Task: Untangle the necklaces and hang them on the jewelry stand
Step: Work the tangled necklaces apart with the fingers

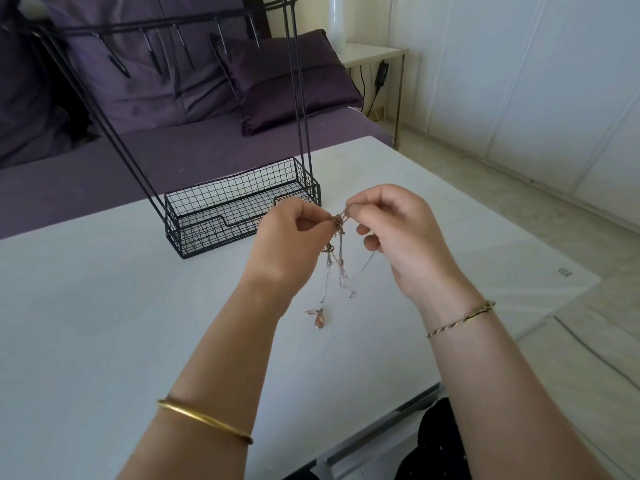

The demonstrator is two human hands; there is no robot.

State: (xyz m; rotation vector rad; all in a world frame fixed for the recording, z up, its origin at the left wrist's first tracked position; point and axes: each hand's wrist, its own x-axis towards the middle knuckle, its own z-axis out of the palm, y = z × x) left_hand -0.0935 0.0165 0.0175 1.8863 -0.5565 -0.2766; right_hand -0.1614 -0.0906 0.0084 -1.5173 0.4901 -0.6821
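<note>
Purple cushions (287, 81) are seen behind a white table (104, 306), on which a black wire jewelry stand (239, 206) with a mesh basket base is set. A knot of thin rose-gold and silver chain necklaces (338, 221) is pinched from either side by the left hand (294, 233) and the right hand (391, 230), just in front of the stand, with a teardrop pendant (318, 322) hanging low near the table. If the strands are pulled too hard, the knot could be tightened or a fine link snapped.

We saw the necklaces (338, 223) bunched in a rose-gold and silver knot held above the desk (104, 306), thin chains dangling to a teardrop pendant (318, 323) that touched it. The black wire jewelry stand (242, 206) stood upright just behind, mesh basket below, hooks along its top bar.
</note>
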